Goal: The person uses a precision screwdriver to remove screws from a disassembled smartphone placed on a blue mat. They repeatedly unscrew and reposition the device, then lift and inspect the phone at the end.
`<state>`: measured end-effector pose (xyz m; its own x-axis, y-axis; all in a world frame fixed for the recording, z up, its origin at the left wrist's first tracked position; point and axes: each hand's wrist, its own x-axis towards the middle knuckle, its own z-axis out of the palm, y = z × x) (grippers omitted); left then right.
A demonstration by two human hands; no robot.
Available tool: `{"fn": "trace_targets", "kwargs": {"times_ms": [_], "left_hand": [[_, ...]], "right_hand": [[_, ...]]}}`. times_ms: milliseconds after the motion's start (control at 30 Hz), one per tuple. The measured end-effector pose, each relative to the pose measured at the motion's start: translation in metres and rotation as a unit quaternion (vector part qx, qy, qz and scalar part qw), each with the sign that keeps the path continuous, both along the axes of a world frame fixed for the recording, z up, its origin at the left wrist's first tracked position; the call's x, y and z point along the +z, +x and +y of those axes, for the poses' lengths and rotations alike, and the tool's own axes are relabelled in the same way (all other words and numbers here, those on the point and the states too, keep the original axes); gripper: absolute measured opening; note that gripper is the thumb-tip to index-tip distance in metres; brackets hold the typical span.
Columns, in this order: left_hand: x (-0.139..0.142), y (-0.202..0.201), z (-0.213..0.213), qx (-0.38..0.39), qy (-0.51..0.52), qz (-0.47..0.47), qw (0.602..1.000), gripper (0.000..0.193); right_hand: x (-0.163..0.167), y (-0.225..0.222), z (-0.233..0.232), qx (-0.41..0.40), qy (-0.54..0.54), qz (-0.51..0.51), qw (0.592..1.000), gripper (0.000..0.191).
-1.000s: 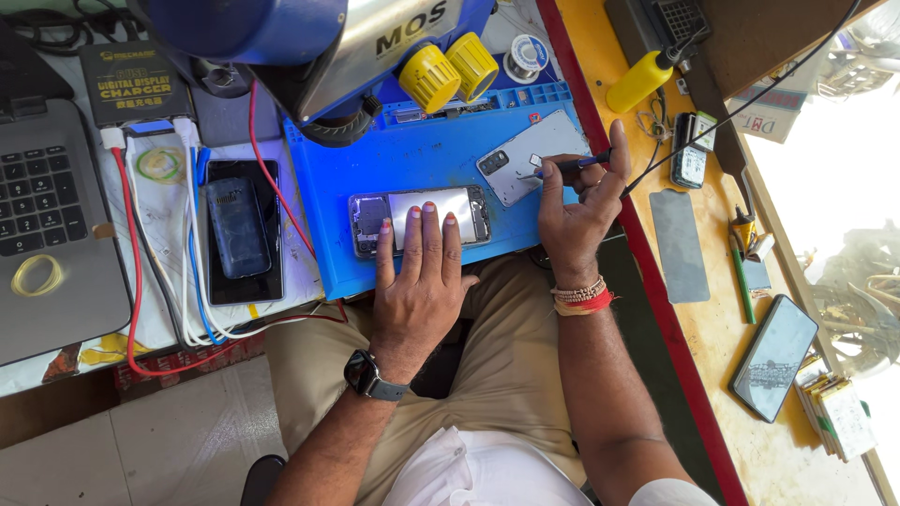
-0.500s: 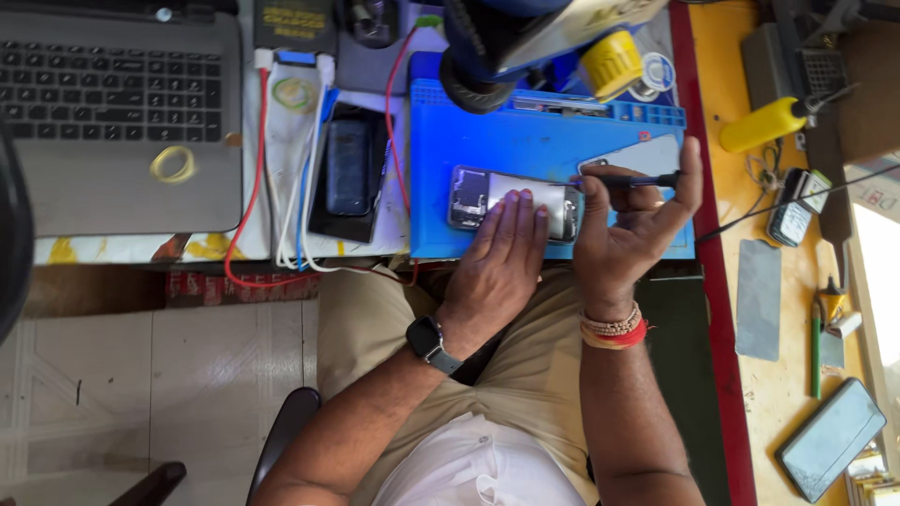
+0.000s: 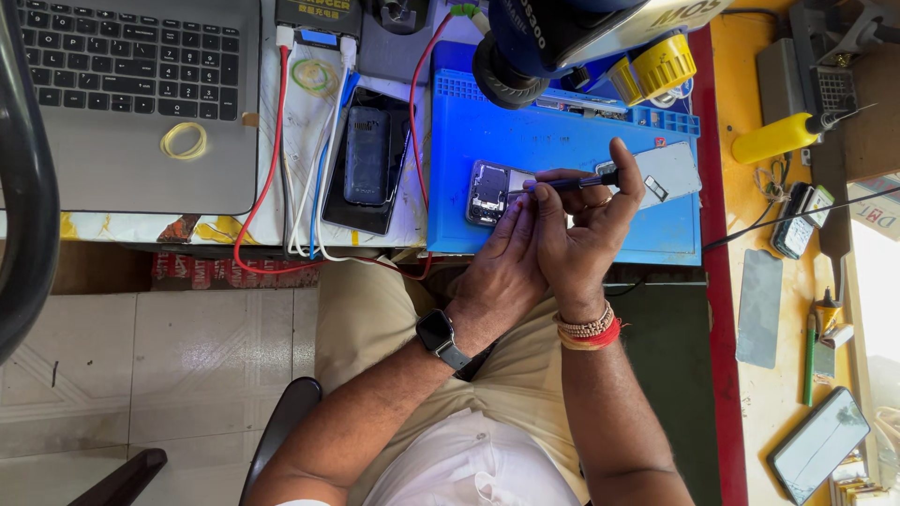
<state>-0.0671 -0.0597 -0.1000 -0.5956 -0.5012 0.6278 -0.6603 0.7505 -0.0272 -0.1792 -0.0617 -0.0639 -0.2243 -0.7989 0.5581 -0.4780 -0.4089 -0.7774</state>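
Note:
An opened phone lies on a blue work mat. My left hand rests flat on the phone's near end and pins it down. A thin dark screwdriver is gripped in my right hand, with its tip lying over the phone's exposed inside. A grey back cover lies on the mat just right of my right thumb.
A laptop with a yellow rubber band sits at the left. Another dark phone lies among red and white cables. A microscope head hangs over the mat. Yellow tape rolls, a yellow bottle and a phone lie right.
The view has shifted so the mat sits further right. My right hand has brought the screwdriver tip over the phone. My left hand's fingers have drawn closer together on the phone.

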Motion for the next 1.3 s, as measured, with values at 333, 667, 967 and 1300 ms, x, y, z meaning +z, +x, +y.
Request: {"fn": "trace_targets", "kwargs": {"times_ms": [333,667,967,1300], "left_hand": [[0.001,0.002,0.000,0.000,-0.001,0.009,1.000,0.052],[0.004,0.002,0.000,0.009,-0.010,-0.006,1.000,0.053],[0.006,0.003,0.000,0.001,0.000,0.003,1.000,0.052],[0.004,0.002,0.002,-0.001,-0.001,-0.003,1.000,0.053]], "right_hand": [[-0.002,0.001,-0.002,-0.016,-0.001,0.017,1.000,0.078],[0.001,-0.001,-0.007,-0.023,0.001,0.011,1.000,0.077],[0.008,-0.007,-0.024,0.005,0.024,-0.019,1.000,0.076],[0.005,-0.008,-0.026,0.013,0.030,-0.030,0.999,0.076]]}}
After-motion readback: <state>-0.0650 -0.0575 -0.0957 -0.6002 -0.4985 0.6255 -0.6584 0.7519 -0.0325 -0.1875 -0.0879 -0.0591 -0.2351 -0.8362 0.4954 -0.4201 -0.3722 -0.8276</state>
